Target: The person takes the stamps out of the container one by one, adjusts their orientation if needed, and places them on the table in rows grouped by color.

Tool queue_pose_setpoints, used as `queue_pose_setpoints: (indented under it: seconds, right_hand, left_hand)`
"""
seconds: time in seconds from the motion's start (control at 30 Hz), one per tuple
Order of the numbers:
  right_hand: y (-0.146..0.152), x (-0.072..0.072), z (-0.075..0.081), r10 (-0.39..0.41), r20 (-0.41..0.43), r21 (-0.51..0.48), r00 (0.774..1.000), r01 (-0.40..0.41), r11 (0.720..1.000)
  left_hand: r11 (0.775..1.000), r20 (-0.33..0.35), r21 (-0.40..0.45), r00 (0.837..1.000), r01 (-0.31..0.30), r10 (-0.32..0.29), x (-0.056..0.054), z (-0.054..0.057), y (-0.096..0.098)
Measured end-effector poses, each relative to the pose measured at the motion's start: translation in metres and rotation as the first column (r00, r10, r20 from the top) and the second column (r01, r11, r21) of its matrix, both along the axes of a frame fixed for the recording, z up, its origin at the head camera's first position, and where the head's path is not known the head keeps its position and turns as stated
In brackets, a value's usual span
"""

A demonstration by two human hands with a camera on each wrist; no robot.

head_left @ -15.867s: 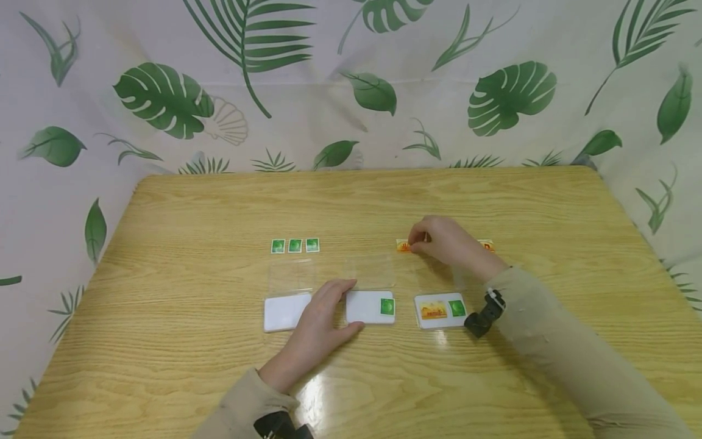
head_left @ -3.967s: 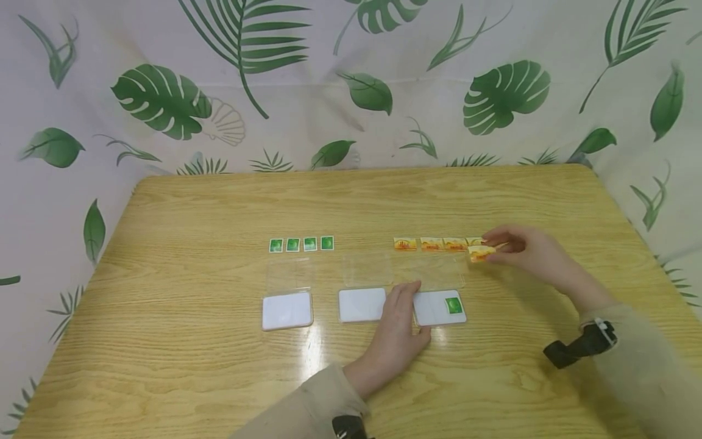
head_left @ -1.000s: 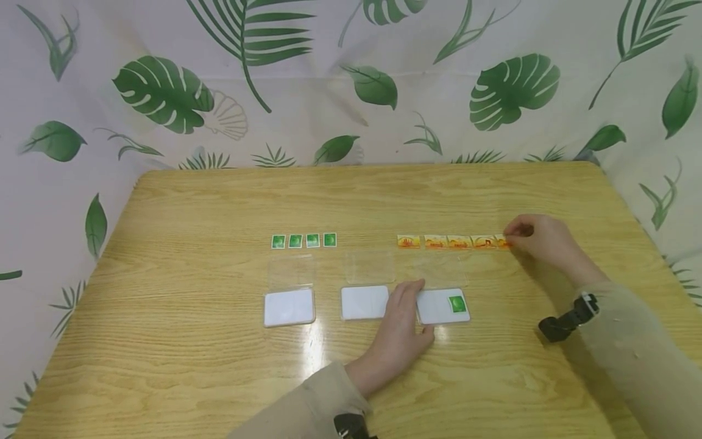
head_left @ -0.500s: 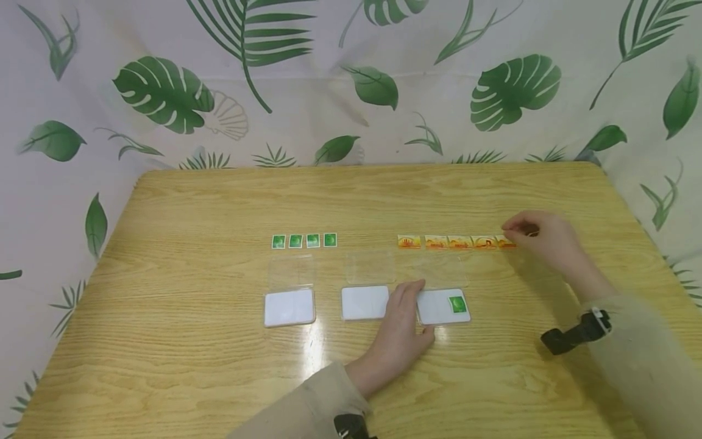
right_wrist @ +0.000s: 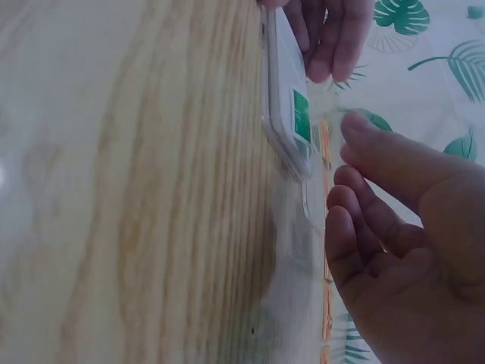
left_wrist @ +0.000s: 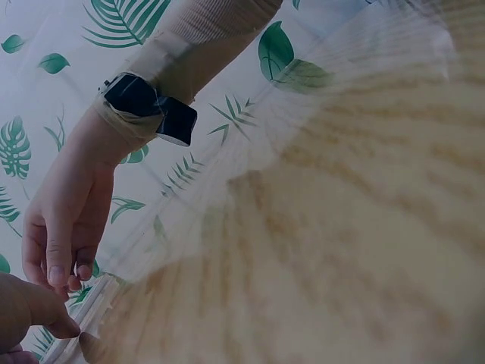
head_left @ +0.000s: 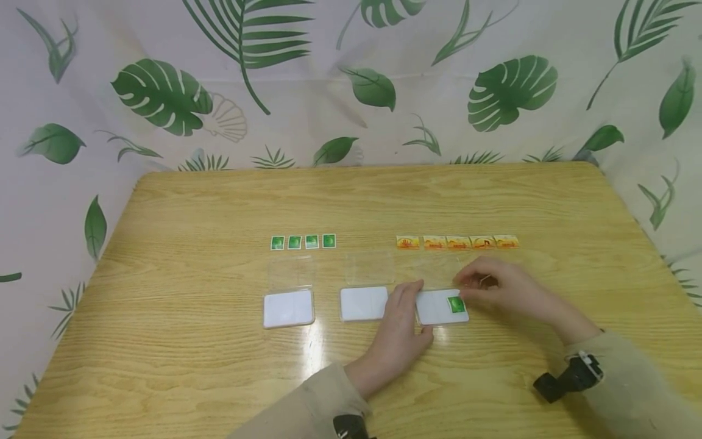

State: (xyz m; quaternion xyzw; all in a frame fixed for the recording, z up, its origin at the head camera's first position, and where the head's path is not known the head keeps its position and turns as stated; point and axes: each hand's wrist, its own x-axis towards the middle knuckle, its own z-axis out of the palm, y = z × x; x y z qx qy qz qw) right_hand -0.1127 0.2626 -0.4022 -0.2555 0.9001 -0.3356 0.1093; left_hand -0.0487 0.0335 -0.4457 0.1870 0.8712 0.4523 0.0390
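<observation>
In the head view my left hand [head_left: 400, 326] spans the left part of the right-hand clear plastic case [head_left: 436, 308] of white cards, gripping its far and near edges between fingers and thumb. A small green square sticker [head_left: 456, 305] lies on that case's right end. My right hand [head_left: 507, 289] is just right of the sticker, fingers bent. In the right wrist view that hand [right_wrist: 424, 220] holds nothing visible, its fingertips a little apart from the case [right_wrist: 284, 91]. Several orange-yellow rectangular stickers [head_left: 457, 242] lie in a row beyond the hands.
Two more clear cases with white cards, the middle case [head_left: 363, 303] and left case [head_left: 287, 309], lie to the left. Clear lids [head_left: 292, 271] lie flat behind the cases. Several green stickers [head_left: 311, 242] form a row at the back left of the wooden table [head_left: 192, 341].
My right hand left the end of the orange row, where it set a sticker, and came nearer and left. Earlier, green lay on the middle case and orange on the right; both are bare of them now.
</observation>
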Motion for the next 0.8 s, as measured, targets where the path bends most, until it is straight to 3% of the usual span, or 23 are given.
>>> queue_pose_setpoints:
  seconds: [0.27, 0.8]
  right_hand:
    - [-0.006, 0.008, 0.002, 0.029, 0.05, 0.016, 0.998, -0.03, 0.999]
    - [-0.014, 0.011, 0.0, 0.084, -0.051, 0.107, 0.995, -0.079, 0.991]
  left_hand:
    - [1.0, -0.031, -0.001, 0.999, 0.009, -0.009, 0.0, 0.0, -0.001]
    - [1.0, -0.034, -0.009, 0.999, 0.0, -0.001, 0.001, 0.0, 0.0]
